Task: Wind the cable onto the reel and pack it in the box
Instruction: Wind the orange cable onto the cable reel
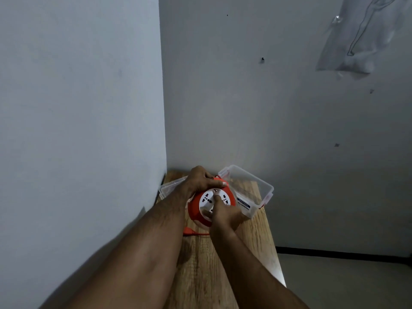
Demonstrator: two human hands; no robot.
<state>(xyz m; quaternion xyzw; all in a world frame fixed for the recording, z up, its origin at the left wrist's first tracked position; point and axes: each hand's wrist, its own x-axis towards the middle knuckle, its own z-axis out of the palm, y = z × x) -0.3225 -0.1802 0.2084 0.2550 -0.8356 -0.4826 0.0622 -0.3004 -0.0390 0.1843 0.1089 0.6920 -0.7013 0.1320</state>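
Two bare forearms reach forward over a narrow wooden table [223,275] with a pale grain top, set into a corner of grey-white walls. A short length of orange cable [196,232] lies on the wood just under the wrists, running beneath the right hand [225,216]. That hand is closed against the near side of the round orange plastic cable reel [196,208], with its forefinger pressed on the reel's white socket face; whether it pinches a winding knob there cannot be told. The reel is held up off the table, tilted toward the camera. The left hand [200,178] wraps over the far top edge of the reel, fingers curled tight around the rim. Just behind and to the right of the reel sits the clear rectangular plastic box [256,186] with clip latches, open on top. A clear flat lid [168,189] lies behind the left wrist, near the wall.
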